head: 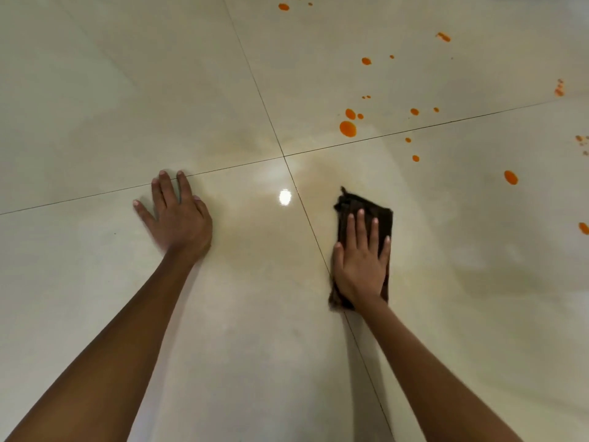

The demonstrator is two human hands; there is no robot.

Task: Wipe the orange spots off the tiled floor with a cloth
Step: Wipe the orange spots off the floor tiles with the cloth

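A dark brown cloth [353,202] lies flat on the glossy cream tiled floor [95,90], just right of a grout line. My right hand [360,260] presses on it with straight fingers. My left hand [177,215] rests flat on the tile to the left, fingers spread. Several orange spots dot the floor beyond the cloth: a large orange spot [347,128] near the grout cross, another orange spot [511,177] to the right, smaller ones farther back. A faint orange smear [322,173] stains the tile ahead of the cloth.
Dark grout lines cross at a junction [283,156] between my hands. A bright light reflection [285,197] shines on the tile. More orange drops lie at the far right edge [559,87] and at the top [283,7].
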